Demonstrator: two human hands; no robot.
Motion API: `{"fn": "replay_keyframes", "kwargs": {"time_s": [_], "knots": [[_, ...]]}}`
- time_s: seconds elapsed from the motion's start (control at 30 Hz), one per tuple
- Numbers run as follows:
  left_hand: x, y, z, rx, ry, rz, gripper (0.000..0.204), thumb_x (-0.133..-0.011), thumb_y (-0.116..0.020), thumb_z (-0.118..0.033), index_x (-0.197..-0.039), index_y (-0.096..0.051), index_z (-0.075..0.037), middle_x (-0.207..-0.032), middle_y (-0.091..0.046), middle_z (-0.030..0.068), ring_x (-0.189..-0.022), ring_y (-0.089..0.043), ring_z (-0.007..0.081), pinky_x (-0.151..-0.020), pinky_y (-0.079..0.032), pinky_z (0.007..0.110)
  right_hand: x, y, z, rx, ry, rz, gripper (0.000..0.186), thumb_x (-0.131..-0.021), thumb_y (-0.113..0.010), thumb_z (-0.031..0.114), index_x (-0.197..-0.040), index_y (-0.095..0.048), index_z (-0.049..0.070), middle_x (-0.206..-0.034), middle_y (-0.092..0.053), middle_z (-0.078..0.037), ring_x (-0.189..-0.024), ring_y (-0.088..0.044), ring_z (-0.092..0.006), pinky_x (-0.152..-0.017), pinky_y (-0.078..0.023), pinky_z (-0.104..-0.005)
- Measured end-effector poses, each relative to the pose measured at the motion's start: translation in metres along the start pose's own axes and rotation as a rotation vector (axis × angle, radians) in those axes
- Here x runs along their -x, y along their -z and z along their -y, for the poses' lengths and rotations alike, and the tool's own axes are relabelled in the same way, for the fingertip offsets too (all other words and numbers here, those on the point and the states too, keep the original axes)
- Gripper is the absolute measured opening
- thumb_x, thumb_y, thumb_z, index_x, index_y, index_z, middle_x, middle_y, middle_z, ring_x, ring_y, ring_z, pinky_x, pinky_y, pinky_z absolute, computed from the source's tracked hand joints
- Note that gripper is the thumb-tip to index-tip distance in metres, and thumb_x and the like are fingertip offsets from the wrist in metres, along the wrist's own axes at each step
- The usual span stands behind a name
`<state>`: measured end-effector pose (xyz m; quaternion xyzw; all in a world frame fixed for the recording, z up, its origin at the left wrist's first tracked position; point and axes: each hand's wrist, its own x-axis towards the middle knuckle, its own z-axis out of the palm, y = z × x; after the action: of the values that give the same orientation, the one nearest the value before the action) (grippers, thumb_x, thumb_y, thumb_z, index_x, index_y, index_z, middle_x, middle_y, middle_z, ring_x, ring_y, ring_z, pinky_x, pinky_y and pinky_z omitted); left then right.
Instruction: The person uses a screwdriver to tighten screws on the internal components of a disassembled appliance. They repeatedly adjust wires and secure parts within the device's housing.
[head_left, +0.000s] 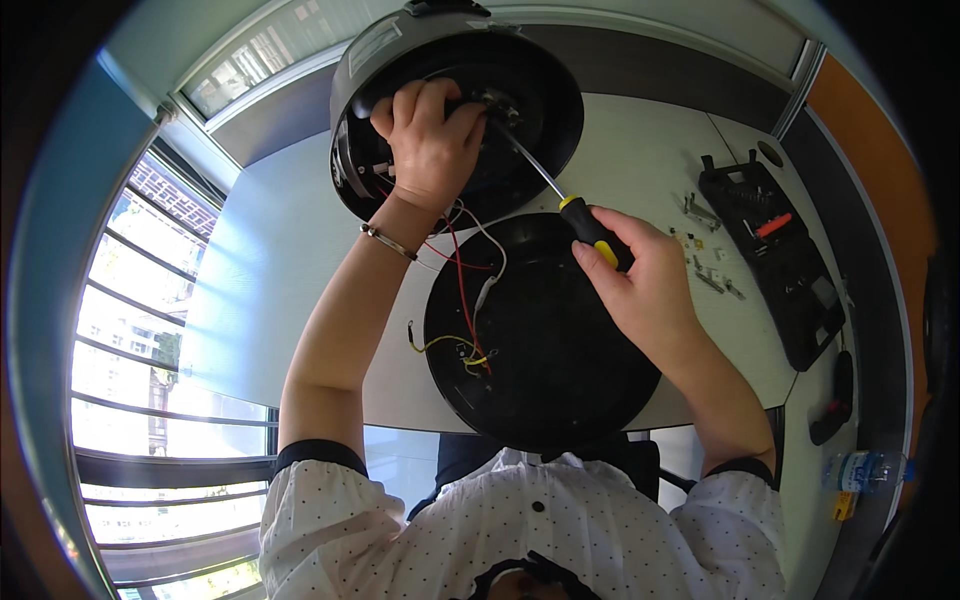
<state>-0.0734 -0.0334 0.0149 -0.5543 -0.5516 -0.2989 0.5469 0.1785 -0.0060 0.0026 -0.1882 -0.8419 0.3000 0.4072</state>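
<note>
A round, black-lined appliance body [545, 150], grey outside, is tilted up at the far side of the table with its hollow underside toward me. Inside it, my left hand [430, 145] has its fingers bent and its thumb side close to a small metal fitting [500, 103]; what they grip, if anything, is hidden. My right hand [640, 270] is wrapped round the black-and-yellow handle of a screwdriver [548, 178], whose shaft slants up-left to that fitting. Nearer me lies a round black shallow pan-like part [560, 340]. Red and white wires [462, 270] run between both parts.
An unfolded black tool case [775, 260] lies at the right, a red piece inside it. Small metal parts [712, 275] are scattered beside it. A yellow-green wire [432, 343] crosses the pan's left rim. A plastic bottle [868, 470] is at the lower right, windows at the left.
</note>
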Motion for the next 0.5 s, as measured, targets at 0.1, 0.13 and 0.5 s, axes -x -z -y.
{"fn": "replay_keyframes", "kwargs": {"time_s": [0.1, 0.13, 0.5], "knots": [[-0.0003, 0.0016, -0.0007, -0.024, 0.015, 0.017, 0.016, -0.061, -0.075, -0.018, -0.076, -0.068, -0.018, -0.095, -0.056, -0.0018, -0.097, -0.049, 0.0207, -0.085, -0.028, 0.038, 0.0, -0.0003, 0.0007, -0.008, -0.007, 0.004, 0.031, -0.078, -0.067, 0.013, -0.101, -0.06, -0.007, -0.077, -0.063, -0.017, -0.054, -0.06, -0.0247, -0.054, -0.047, -0.0327], [0.0001, 0.0015, -0.0011, -0.024, 0.017, 0.017, 0.016, -0.061, -0.075, -0.018, -0.076, -0.068, -0.018, -0.095, -0.056, -0.0018, -0.097, -0.049, 0.0208, -0.084, -0.029, 0.038, 0.0005, -0.0008, 0.0001, -0.008, -0.009, 0.004, 0.031, -0.078, -0.067, 0.013, -0.101, -0.06, -0.007, -0.077, -0.063, -0.017, -0.055, -0.06, -0.0248, -0.054, -0.047, -0.0328], [0.0, 0.0019, -0.0015, -0.019, 0.024, 0.019, 0.015, -0.062, -0.074, -0.018, -0.076, -0.068, -0.018, -0.095, -0.056, -0.0018, -0.098, -0.049, 0.0213, -0.084, -0.029, 0.038, 0.002, -0.0024, -0.0005, -0.032, -0.026, -0.002, 0.031, -0.078, -0.067, 0.012, -0.101, -0.06, -0.008, -0.08, -0.063, -0.019, -0.058, -0.061, -0.0267, -0.057, -0.049, -0.0326]]}}
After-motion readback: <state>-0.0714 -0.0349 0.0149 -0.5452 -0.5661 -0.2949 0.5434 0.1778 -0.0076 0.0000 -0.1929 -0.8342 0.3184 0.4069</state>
